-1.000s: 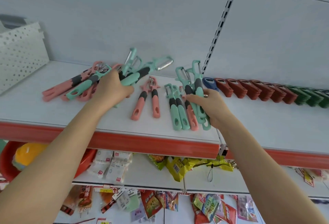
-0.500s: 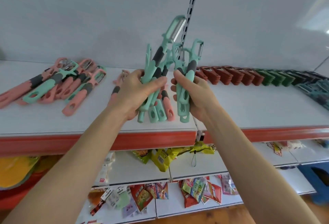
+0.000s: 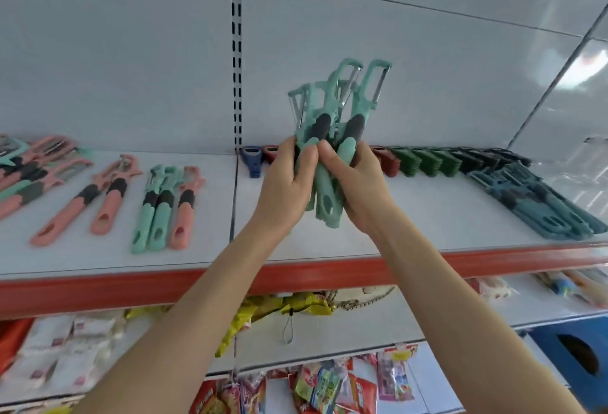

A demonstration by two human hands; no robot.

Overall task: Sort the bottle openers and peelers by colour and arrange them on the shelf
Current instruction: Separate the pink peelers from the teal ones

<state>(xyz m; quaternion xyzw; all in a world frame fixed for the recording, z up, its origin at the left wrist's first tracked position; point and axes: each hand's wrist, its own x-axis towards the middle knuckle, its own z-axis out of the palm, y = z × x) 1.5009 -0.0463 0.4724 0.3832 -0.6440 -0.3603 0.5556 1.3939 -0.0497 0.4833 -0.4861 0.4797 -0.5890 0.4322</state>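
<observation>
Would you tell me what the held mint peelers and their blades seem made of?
Mint peelers: likely matte moulded plastic, judging by the even colour and soft sheen. Grip sections: dark and textured, perhaps rubber. Blades: thin, shiny grey strips, apparently metal.

red openers (image 3: 383, 160): partly behind mint peelers (image 3: 353, 129) | pink peelers (image 3: 16, 204): cut at left | packets (image 3: 329, 384): blurred, perhaps snacks

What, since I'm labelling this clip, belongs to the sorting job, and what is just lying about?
Job: bundle of mint peelers gripped by left hand and right hand; loose pink and mint peelers; dark teal peelers; bottle openers in a row; shelf.
Lying about: snack packets, yellow bags, blue box, all below.
</observation>
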